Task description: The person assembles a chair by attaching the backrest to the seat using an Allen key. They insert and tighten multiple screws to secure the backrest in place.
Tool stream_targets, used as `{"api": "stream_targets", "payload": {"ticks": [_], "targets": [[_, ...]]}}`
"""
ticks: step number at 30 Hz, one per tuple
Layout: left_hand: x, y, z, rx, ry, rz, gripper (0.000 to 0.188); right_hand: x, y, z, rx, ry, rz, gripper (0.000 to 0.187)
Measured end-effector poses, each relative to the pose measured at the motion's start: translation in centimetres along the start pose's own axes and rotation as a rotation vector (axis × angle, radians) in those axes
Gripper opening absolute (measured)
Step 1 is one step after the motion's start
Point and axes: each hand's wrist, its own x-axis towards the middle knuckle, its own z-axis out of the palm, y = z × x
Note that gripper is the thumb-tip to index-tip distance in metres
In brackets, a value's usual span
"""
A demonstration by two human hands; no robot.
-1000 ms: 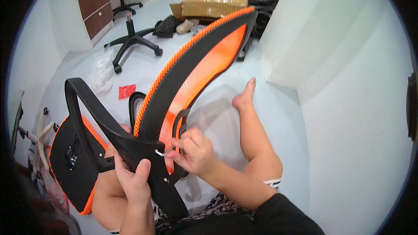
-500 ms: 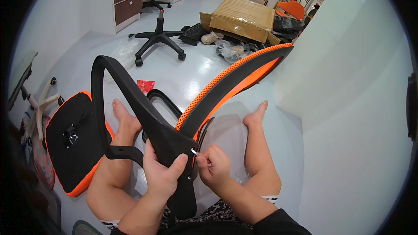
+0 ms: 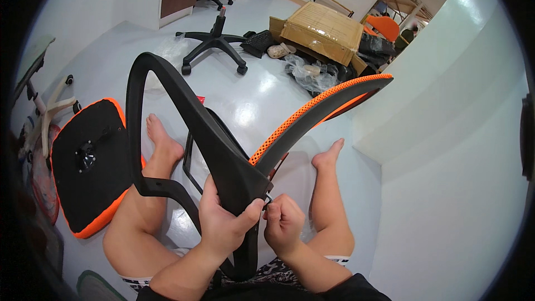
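A black plastic chair armrest [image 3: 192,117] stands tilted between my legs, its loop toward the upper left. My left hand [image 3: 225,223] is closed around its broad lower part. Joined there is a chair backrest [image 3: 304,120] with orange mesh and a black rim, reaching up to the right. My right hand [image 3: 284,223] is closed in a pinch at the joint, on a small bent metal hex key [image 3: 269,197]. The key's tip meets the armrest's edge; most of the key is hidden by my fingers. Part of the second armrest [image 3: 189,159] shows behind.
A black and orange chair seat [image 3: 89,161] lies underside up by my left leg. Ahead stand a black wheeled chair base [image 3: 214,42] and a taped cardboard box [image 3: 323,29] among plastic wrapping [image 3: 312,75]. A white wall [image 3: 440,122] rises at the right.
The armrest and backrest have turned and shifted slightly right, with both hands moving along. The backrest's top has dipped. A red packet on the floor is now mostly hidden behind the armrest.
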Motion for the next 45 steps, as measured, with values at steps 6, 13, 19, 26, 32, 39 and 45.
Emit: {"api": "stream_targets", "payload": {"ticks": [6, 13, 19, 26, 32, 39, 45], "targets": [[-0.1, -0.1, -0.4, 0.061, -0.04, -0.025, 0.047, 0.6, -0.3, -1.0, -0.054, -0.065, -0.109, 0.014], [0.0, -0.1, -0.4, 0.014, -0.063, -0.007, 0.046, 1.1, 0.8, -1.4, -0.02, -0.08, -0.139, 0.01], [0.0, 0.2, -0.7, 0.028, -0.067, 0.013, 0.045, 0.5, 0.5, -0.9, 0.213, -0.077, 0.074, 0.009], [-0.1, -0.1, -0.3, 0.02, -0.076, -0.035, 0.047, -0.7, 2.1, -1.4, 0.97, -0.086, 0.249, 0.013], [0.0, -0.7, -0.7, 0.045, -0.056, -0.025, 0.054, 3.7, 0.9, -4.8, 0.055, -0.18, -0.147, 0.02], [-0.3, -0.9, -0.5, 0.067, -0.052, 0.035, 0.056, 6.6, 0.5, -7.0, -0.48, -0.307, -0.483, 0.031], [-0.3, -1.4, -0.6, 0.055, -0.065, 0.043, 0.057, 7.4, -0.5, -6.9, -0.458, -0.381, -0.575, 0.018]]}}
